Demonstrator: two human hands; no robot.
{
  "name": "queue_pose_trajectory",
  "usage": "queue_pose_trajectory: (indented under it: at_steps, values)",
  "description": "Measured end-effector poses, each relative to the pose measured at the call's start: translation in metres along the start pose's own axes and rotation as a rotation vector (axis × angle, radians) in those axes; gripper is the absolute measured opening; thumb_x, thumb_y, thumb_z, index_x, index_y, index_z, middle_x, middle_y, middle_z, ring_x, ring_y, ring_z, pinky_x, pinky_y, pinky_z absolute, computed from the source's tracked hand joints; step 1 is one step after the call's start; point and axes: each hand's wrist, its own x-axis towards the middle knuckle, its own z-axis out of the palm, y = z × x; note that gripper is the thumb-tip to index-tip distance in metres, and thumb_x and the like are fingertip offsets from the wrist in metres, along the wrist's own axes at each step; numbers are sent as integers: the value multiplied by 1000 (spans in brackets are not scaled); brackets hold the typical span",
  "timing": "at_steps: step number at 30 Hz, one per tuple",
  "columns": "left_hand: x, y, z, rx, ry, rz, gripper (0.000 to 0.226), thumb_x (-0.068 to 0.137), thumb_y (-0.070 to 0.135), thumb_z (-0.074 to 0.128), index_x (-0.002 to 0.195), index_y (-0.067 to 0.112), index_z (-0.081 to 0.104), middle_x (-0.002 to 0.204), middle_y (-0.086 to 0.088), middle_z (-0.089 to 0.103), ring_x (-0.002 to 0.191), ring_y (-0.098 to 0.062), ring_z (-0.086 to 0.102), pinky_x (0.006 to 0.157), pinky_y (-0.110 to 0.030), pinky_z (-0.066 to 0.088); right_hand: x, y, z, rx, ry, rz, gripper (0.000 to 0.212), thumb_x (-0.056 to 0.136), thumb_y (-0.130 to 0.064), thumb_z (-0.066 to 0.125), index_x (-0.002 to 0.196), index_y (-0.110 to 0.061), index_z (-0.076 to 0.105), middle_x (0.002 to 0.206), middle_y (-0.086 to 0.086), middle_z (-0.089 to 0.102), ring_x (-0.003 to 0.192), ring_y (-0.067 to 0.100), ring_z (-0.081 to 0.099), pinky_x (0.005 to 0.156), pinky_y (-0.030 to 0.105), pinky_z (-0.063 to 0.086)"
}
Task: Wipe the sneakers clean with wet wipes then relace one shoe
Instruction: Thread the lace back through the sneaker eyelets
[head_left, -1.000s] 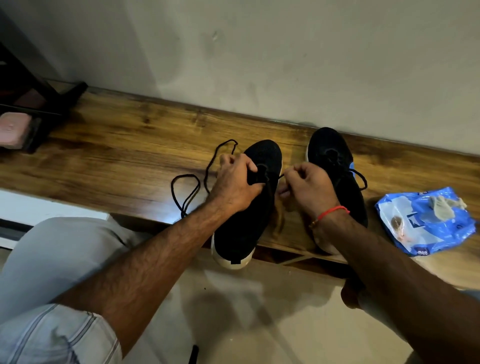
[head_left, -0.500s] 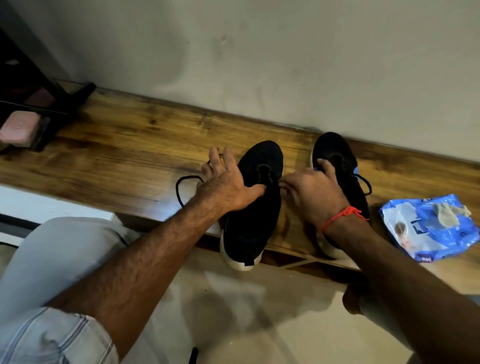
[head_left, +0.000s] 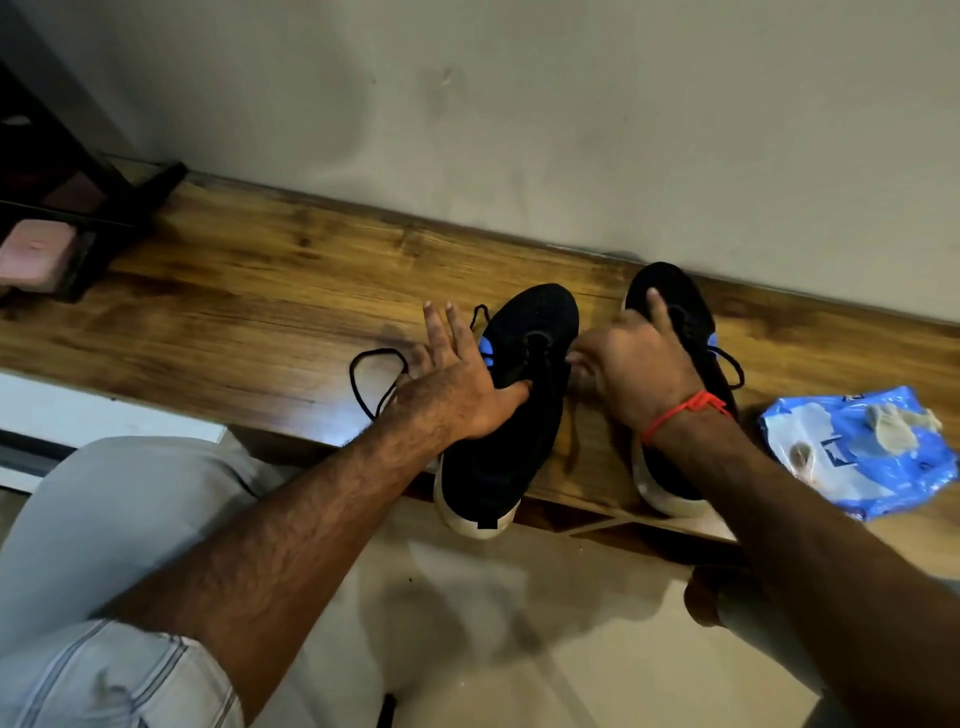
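Two sneakers: black, pale soles, side by side on the wooden bench (head_left: 234, 312), toes toward the wall, heels over the front edge.
Head view, left sneaker (head_left: 498, 447): between the two hands, tongue area partly covered.
Right sneaker (head_left: 670, 306): just beside the first, mostly hidden by the right wrist.
Lace (head_left: 376, 376): black, looped loose on the bench left of the left sneaker.
Left hand (head_left: 457, 384): fingers straight and spread, thumb pressed on the left sneaker's upper.
Right hand (head_left: 634, 364): one finger raised, the rest curled at the left sneaker's eyelets; whether pinching the lace, cannot tell.
Red thread (head_left: 680, 410): tied round the right wrist.
Wipes pack (head_left: 857, 452): blue, on the bench right of the sneakers, crumpled wipe on top.
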Motion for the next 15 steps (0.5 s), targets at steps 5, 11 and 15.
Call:
queue_pose_trajectory:
  at_steps: [5, 11, 15]
  values:
    - [-2, 1, -1, -42, -36, -27, 121, 90, 70, 54, 154, 12, -30, 162, -12, -35, 154, -40, -10, 121, -58, 11, 3, 62, -16, 18, 257, 326, 17, 88, -13, 63, 101, -14, 74, 98, 18, 71, 119, 40, 53, 117, 61, 13]
    - [-3, 5, 1, -68, -53, -35, 116, 93, 65, 53, 154, 10, -29, 163, -15, -32, 154, -40, -8, 122, -56, 11, -8, -9, -1, -32, -32, -78, 28, 95, -30, 60, 122, -26, 65, 125, 1, 64, 141, 32, 33, 115, 69, -4]
    - [-3, 4, 0, -62, -63, -44, 116, 93, 66, 51, 154, 9, -29, 164, -15, -30, 155, -40, -7, 123, -58, 12, 2, 31, -6, -81, 52, 219, 18, 94, -25, 59, 106, -27, 72, 107, 4, 70, 118, 29, 55, 118, 63, 4]
